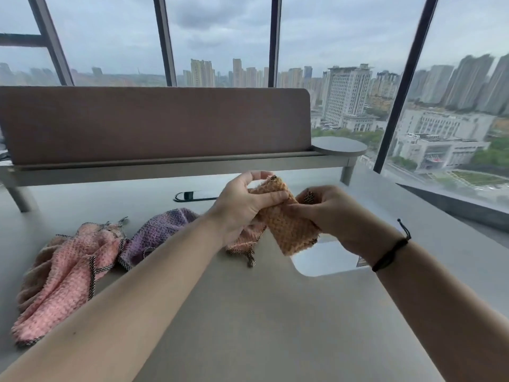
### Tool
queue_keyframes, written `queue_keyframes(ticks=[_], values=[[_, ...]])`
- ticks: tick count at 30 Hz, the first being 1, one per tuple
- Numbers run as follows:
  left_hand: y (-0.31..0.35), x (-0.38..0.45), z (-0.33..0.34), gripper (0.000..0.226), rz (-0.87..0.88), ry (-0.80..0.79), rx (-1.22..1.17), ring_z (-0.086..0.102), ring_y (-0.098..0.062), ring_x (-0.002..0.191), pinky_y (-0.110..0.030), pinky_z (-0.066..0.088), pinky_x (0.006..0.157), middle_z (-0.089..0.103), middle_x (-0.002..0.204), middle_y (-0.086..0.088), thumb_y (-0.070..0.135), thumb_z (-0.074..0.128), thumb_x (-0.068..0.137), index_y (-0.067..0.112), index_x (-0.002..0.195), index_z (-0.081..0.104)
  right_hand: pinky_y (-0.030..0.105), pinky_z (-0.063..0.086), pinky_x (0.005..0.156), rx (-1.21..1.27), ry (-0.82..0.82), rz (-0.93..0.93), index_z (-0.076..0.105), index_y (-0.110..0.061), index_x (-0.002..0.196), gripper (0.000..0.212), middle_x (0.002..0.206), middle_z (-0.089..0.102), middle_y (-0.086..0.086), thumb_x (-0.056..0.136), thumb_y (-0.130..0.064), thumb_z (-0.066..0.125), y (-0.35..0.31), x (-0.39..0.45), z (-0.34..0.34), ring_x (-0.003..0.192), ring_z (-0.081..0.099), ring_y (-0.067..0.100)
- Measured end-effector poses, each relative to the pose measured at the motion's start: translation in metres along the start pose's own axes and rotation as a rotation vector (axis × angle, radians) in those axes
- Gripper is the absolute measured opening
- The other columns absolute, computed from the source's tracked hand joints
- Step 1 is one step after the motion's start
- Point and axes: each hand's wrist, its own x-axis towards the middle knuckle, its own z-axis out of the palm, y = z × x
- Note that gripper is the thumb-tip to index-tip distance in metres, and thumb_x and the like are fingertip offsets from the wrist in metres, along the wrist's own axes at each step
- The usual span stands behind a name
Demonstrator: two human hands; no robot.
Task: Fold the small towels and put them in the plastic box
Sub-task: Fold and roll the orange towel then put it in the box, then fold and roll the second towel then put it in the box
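We see no plastic box; our left forearm covers part of the purple towel [154, 235] and the peach towel [245, 245] behind it. Orange towel [289, 224] is folded into a narrow strip, held above the bench [248, 312], long axis running from far-left down to near-right. Left hand [242, 202] grips its far end, thumb on top. Right hand [327, 213] pinches its right edge, fingertips partly hidden. Pink towel [66, 271] lies crumpled near the left edge.
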Motion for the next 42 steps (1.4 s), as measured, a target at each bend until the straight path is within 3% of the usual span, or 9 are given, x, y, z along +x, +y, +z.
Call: queue_keyframes(ticks=[9, 14, 16, 18, 20, 28, 32, 36, 42], values=[[-0.028, 0.061, 0.021, 0.037, 0.021, 0.243, 0.222, 0.07, -0.023, 0.097, -0.044, 0.058, 0.09, 0.066, 0.101, -0.004, 0.026, 0.069, 0.089, 0.021, 0.122, 0.053, 0.047, 0.06, 0.08, 0.018, 0.051, 0.27, 0.064, -0.008, 0.088, 0.01, 0.098, 0.07, 0.02, 0.084, -0.001, 0.071, 0.051, 0.064, -0.054, 0.091, 0.071, 0.033], [-0.072, 0.06, -0.016, 0.016, 0.041, 0.315, 0.663, 0.065, -0.021, 0.096, -0.039, 0.054, 0.09, 0.066, 0.09, 0.009, 0.029, 0.069, 0.084, 0.029, 0.097, 0.059, 0.037, 0.061, 0.063, -0.116, -0.13, 0.38, 0.06, -0.001, 0.085, 0.017, 0.082, 0.066, 0.017, 0.089, 0.014, 0.055, 0.068, 0.077, -0.043, 0.077, 0.069, 0.028], [-0.086, 0.056, -0.023, 0.012, 0.07, 0.285, 0.825, 0.065, -0.019, 0.094, -0.03, 0.051, 0.084, 0.065, 0.09, 0.009, 0.022, 0.071, 0.086, 0.026, 0.094, 0.063, 0.039, 0.061, 0.073, -0.176, -0.194, 0.42, 0.06, 0.001, 0.077, 0.017, 0.076, 0.064, 0.018, 0.083, 0.017, 0.058, 0.075, 0.082, -0.036, 0.075, 0.069, 0.032], [-0.096, 0.053, -0.028, 0.016, 0.081, 0.25, 0.89, 0.062, -0.016, 0.095, -0.025, 0.045, 0.082, 0.065, 0.097, 0.007, 0.022, 0.074, 0.083, 0.026, 0.096, 0.065, 0.039, 0.055, 0.078, -0.339, -0.247, 0.426, 0.058, -0.003, 0.07, 0.012, 0.073, 0.061, 0.017, 0.073, 0.007, 0.064, 0.079, 0.087, -0.028, 0.079, 0.069, 0.036], [-0.102, 0.052, -0.03, 0.023, 0.075, 0.205, 0.911, 0.06, -0.014, 0.096, -0.022, 0.041, 0.083, 0.064, 0.105, 0.005, 0.023, 0.078, 0.081, 0.026, 0.1, 0.066, 0.027, 0.046, 0.061, -0.582, -0.285, 0.409, 0.055, -0.01, 0.062, 0.014, 0.061, 0.056, 0.009, 0.073, -0.006, 0.064, 0.075, 0.086, -0.022, 0.061, 0.059, 0.026], [-0.118, 0.043, -0.041, 0.047, 0.106, 0.157, 1.184, 0.04, -0.025, 0.124, -0.026, 0.035, 0.099, 0.045, 0.134, 0.001, 0.027, 0.074, 0.079, 0.027, 0.123, 0.059, 0.011, 0.025, 0.03, -1.037, -0.218, 0.289, 0.04, -0.012, 0.058, 0.03, 0.056, 0.04, 0.0, 0.082, -0.015, 0.057, 0.076, 0.084, -0.013, 0.043, 0.036, 0.014], [-0.121, 0.035, -0.053, 0.032, 0.086, 0.146, 1.225, 0.056, -0.02, 0.114, -0.037, 0.048, 0.098, 0.061, 0.119, 0.003, 0.04, 0.065, 0.084, 0.028, 0.113, 0.064, 0.02, 0.036, 0.045, -0.974, 0.013, 0.1, 0.061, -0.004, 0.071, 0.024, 0.069, 0.062, 0.008, 0.069, -0.022, 0.077, 0.068, 0.082, -0.015, 0.063, 0.057, 0.024], [-0.122, 0.014, -0.062, 0.016, 0.231, 0.186, 1.243, 0.063, -0.016, 0.101, -0.035, 0.053, 0.086, 0.068, 0.102, 0.008, 0.029, 0.062, 0.084, 0.026, 0.097, 0.07, 0.03, 0.046, 0.059, -0.972, 0.342, -0.229, 0.063, -0.017, 0.081, 0.013, 0.082, 0.067, 0.002, 0.077, -0.029, 0.066, 0.038, 0.055, 0.009, 0.077, 0.063, 0.03], [-0.117, -0.028, -0.083, 0.01, 0.355, 0.27, 1.074, 0.064, -0.008, 0.079, -0.033, 0.054, 0.073, 0.066, 0.089, 0.013, 0.029, 0.056, 0.092, 0.027, 0.097, 0.064, 0.034, 0.047, 0.075, -0.913, 0.049, -0.561, 0.058, -0.026, 0.11, 0.032, 0.107, 0.059, -0.005, 0.078, -0.032, 0.061, 0.049, 0.014, 0.091, 0.102, 0.058, 0.02]])
